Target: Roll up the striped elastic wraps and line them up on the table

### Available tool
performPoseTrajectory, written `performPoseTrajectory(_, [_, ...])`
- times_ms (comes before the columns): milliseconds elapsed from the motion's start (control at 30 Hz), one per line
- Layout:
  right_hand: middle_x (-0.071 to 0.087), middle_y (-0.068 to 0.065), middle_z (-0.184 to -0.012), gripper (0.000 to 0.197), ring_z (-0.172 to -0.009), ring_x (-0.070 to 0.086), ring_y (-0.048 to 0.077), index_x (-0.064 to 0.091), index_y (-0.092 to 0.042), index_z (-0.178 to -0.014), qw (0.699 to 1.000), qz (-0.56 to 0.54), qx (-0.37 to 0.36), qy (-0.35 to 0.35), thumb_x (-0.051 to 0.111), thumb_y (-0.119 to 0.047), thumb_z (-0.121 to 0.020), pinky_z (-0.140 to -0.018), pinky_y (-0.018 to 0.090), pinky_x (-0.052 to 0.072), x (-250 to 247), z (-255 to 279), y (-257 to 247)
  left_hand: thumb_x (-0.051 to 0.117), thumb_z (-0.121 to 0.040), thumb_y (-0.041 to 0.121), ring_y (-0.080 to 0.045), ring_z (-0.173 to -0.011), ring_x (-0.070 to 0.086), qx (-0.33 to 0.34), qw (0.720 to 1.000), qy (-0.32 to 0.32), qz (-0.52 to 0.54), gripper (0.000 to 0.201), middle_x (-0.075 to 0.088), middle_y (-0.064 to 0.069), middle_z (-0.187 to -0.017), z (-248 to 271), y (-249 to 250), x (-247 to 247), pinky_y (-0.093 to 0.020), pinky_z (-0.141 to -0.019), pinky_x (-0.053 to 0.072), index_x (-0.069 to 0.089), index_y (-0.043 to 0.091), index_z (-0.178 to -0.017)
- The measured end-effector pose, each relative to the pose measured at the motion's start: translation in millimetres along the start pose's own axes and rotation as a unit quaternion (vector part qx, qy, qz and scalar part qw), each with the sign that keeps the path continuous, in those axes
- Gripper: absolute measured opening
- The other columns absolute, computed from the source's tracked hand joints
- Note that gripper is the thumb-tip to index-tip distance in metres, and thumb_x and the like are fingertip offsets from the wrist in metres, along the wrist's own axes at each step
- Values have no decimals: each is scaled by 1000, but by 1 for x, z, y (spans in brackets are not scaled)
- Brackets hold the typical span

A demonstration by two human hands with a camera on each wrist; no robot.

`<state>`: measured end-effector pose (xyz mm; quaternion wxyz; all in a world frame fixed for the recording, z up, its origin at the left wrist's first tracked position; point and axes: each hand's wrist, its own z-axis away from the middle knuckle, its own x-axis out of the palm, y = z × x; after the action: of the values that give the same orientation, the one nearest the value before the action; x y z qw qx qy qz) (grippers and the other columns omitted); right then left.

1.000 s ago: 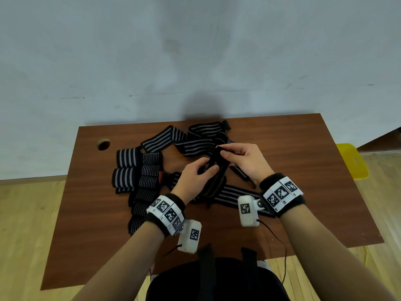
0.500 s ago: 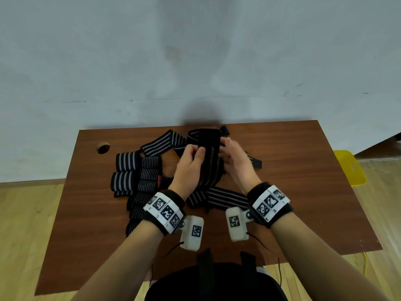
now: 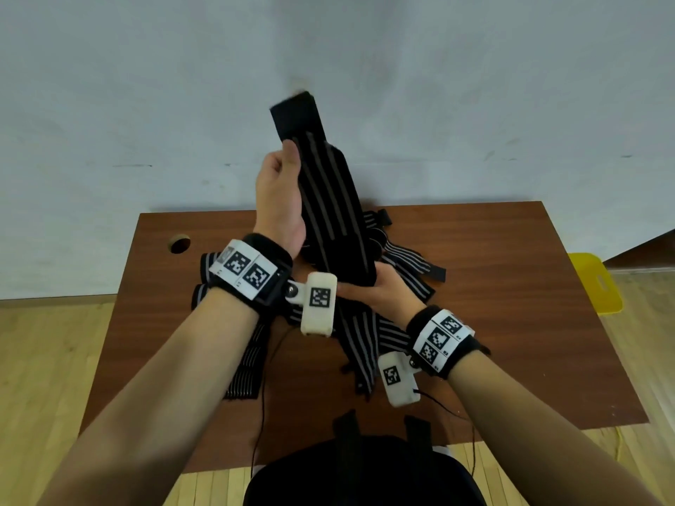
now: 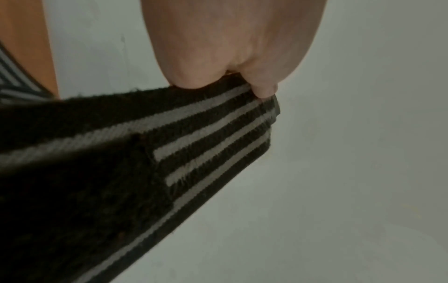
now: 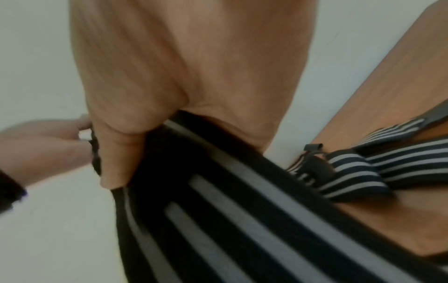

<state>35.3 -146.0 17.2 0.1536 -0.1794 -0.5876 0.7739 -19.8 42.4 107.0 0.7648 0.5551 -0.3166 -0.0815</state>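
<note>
Hands are stretching one striped wrap (image 3: 330, 210) upright above the table (image 3: 529, 323): the left hand (image 3: 279, 199) is pinching near its top, the right hand (image 3: 376, 290) seemingly gripping lower down. Below that grip, the tail is trailing into loose wraps (image 3: 409, 264), possibly snagging them.

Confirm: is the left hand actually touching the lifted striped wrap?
Touching. The left wrist view shows the left hand pinching the striped wrap's edge between thumb and fingertip, no gap.
</note>
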Motion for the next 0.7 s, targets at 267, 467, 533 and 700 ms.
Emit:
performPoseTrajectory(267, [69,-16,-128,28,-124,62,7,62,-37,-130,993,39,97,-57,60,-28,-104,-110,36,47,7,13,29,56,-91,57,-23,-97,45,-48,996,56,-42,40,46,-6,-99,-17,-19,-22,-42,-103,44,46,19,-88])
performPoseTrajectory(467, [59,-15,-139,65,-122,59,-1,43,-24,-151,994,23,96,-50,71,-41,-95,-109,28,48,-10,15,18,61,-93,46,-27,-97,57,-38,997,-15,-61,30,58,-17,-100,3,-32,-17,-47,-91,47,54,17,-90])
performPoseTrajectory(533, [57,-10,-139,57,-116,60,-5,40,-17,-152,996,-47,55,48,64,-26,-101,-103,22,51,-18,9,-5,61,-99,36,-29,-97,65,-21,993,-69,-93,21,67,-22,-101,17,-38,-16,-46,-91,51,59,15,-94])
performPoseTrajectory(700, [73,2,-121,31,-110,70,19,63,-18,-132,987,-77,-71,125,64,-18,-101,-90,34,59,-30,4,-45,54,-105,10,-27,-103,72,-9,973,-172,-156,18,75,-13,-109,53,-61,-17,-38,-90,58,68,10,-116])
